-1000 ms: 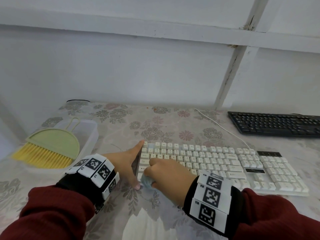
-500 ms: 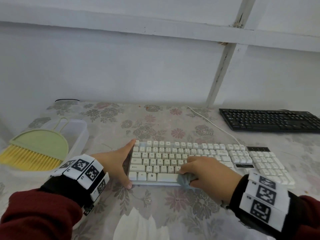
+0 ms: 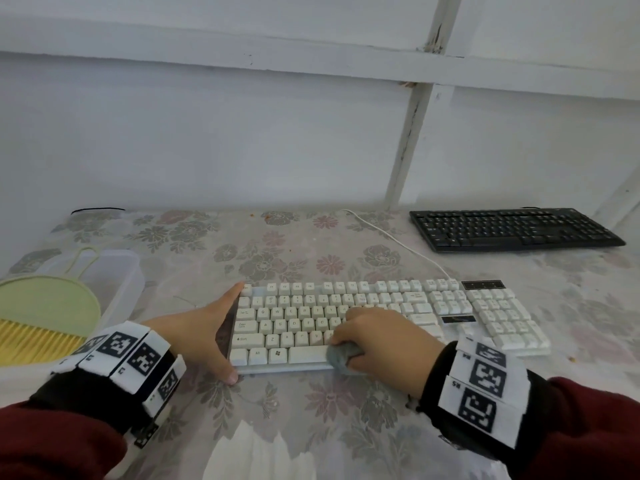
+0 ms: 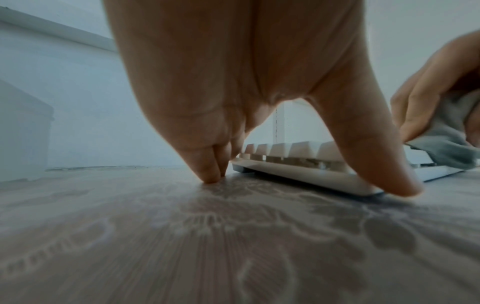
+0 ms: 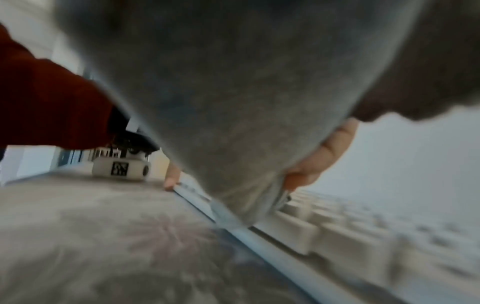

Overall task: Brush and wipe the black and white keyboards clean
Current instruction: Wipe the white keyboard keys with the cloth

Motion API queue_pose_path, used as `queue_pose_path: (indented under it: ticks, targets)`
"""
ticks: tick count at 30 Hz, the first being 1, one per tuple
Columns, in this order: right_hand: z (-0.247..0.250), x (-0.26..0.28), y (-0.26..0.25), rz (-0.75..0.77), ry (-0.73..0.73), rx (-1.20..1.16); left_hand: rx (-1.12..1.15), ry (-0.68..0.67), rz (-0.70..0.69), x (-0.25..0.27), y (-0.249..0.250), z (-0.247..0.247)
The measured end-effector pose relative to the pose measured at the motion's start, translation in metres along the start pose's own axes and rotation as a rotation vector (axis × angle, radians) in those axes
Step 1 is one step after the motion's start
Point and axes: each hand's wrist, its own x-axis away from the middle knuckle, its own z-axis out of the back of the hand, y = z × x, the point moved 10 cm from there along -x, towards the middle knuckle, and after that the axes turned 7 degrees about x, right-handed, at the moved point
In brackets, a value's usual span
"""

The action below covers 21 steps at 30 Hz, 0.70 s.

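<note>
Two hands at work: left hand [image 3: 194, 332] spread flat-fingered against white keyboard [image 3: 384, 317] beside it, right hand [image 3: 382, 344] clutching grey cloth [image 3: 343, 356] on its near edge, black keyboard [image 3: 512, 228] well beyond.

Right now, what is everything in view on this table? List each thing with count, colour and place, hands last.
white keyboard: one, white, middle of the table, near edge
cable: one, white, runs from the white keyboard toward the wall
black keyboard: one, black, far right by the wall
cloth: one, grey, bunched on the white keyboard's front edge
brush: one, green with yellow bristles, far left, lying on the box
box: one, clear plastic, far left
table cover: one, pale with a flower print, over the table
left hand: one, spread against the white keyboard's left end
right hand: one, grips the cloth on the keys
</note>
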Motion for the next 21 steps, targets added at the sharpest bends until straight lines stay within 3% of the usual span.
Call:
queue_pose_path:
  ticks: [12,17,21]
  targets:
    - [0.028,0.041,0.066,-0.142,0.023,-0.008,0.026,-0.021,-0.034,0.003,0.006,-0.002]
    - [0.021,0.034,0.046,-0.079,0.020,-0.075,0.019,0.011,-0.009,0.003,0.006,-0.001]
    - [0.003,0.032,0.047,-0.150,0.047,0.007,0.028,0.024,0.007,0.000,0.002,0.000]
